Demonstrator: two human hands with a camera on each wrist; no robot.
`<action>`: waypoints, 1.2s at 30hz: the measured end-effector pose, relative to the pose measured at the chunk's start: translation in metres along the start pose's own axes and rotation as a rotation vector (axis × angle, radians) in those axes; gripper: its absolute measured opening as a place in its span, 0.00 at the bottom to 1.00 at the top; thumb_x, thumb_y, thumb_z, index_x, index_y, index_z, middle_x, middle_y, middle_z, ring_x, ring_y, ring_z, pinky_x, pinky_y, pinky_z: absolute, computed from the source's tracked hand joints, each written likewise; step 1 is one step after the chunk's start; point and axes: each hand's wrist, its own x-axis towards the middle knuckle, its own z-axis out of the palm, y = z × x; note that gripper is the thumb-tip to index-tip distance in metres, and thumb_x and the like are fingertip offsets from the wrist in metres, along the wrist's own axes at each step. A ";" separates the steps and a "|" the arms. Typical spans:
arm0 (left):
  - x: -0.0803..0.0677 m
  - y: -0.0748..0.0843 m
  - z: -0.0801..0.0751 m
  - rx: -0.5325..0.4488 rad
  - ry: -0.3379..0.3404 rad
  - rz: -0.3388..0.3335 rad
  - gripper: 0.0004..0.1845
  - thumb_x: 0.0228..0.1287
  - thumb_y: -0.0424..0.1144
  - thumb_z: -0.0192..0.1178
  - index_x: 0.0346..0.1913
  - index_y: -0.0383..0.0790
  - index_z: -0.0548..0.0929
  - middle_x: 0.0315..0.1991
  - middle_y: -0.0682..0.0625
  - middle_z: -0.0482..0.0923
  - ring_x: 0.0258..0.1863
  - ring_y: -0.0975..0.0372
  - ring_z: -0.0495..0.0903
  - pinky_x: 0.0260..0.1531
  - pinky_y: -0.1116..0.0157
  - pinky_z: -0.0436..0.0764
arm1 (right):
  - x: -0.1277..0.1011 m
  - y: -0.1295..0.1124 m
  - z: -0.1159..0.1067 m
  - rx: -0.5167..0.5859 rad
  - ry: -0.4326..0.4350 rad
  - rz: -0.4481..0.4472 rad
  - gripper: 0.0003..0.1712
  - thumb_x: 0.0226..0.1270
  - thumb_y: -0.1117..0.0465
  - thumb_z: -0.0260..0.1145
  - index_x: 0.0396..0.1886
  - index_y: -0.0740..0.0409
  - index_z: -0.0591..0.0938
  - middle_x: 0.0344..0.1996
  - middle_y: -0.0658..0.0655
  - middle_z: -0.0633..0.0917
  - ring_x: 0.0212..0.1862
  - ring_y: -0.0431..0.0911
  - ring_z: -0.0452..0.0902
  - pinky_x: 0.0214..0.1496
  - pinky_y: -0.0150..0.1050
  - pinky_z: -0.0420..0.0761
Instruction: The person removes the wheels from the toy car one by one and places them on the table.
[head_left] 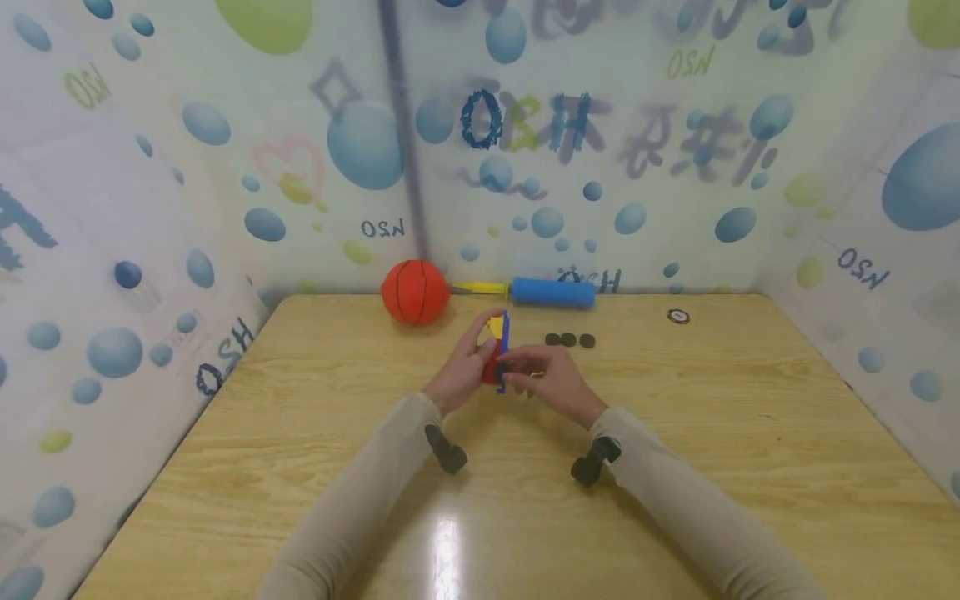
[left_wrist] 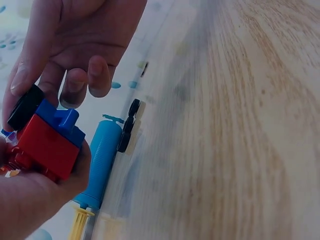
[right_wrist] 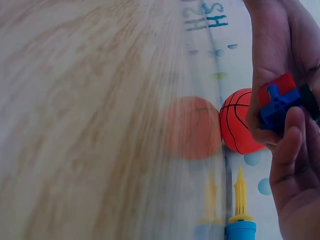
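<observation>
Glossy wooden table [head_left: 300, 467], seemingly blocky plastic toy [head_left: 498, 350]

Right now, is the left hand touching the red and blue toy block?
Touching. In the left wrist view the left hand cups the red and blue toy block from below, its palm against the red side with no gap.

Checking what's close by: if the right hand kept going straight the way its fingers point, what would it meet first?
The right hand points leftward, so it would first meet the toy block piece it already pinches, with the left hand just behind. Depth is hard to judge.
</observation>
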 end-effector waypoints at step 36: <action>0.006 -0.008 0.009 0.014 0.034 0.030 0.26 0.83 0.37 0.36 0.77 0.61 0.58 0.47 0.43 0.73 0.42 0.60 0.78 0.43 0.65 0.81 | 0.004 0.001 0.003 0.035 0.028 -0.002 0.14 0.58 0.69 0.74 0.44 0.67 0.87 0.25 0.64 0.85 0.24 0.44 0.79 0.27 0.34 0.81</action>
